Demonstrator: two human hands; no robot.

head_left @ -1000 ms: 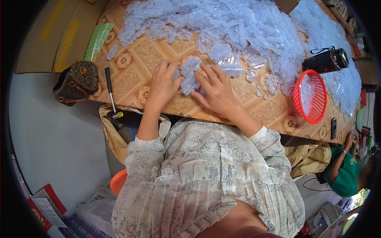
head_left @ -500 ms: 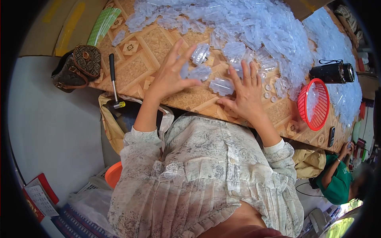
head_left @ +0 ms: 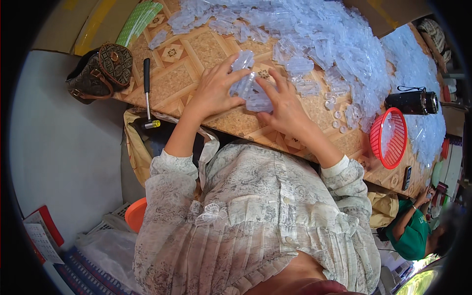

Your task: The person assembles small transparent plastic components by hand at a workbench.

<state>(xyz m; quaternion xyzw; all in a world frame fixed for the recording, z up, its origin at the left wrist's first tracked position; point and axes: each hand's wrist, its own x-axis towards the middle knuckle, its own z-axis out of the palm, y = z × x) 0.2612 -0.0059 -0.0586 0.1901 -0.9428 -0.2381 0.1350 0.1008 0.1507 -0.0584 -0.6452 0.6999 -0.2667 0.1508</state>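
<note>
A small group of clear plastic pieces lies on the patterned table between my hands. My left hand rests at their left side, with its fingers apart and reaching around the pieces, and its thumb pointing at the lower one. From the right, my right hand comes up against the same group. Its fingers are spread, with the fingertips at the pieces' right edge. Neither hand is closed in a grip. Part of the group is hidden behind the fingers.
A large heap of similar clear pieces covers the far side. Small clear rings lie to the right, near a red basket, black flask and phone. A hammer and handbag are at left; a person in green sits at right.
Both hands have drawn closer together, the right one moving left. The loose pieces between them have been pushed into a tighter group. The view has shifted slightly.
</note>
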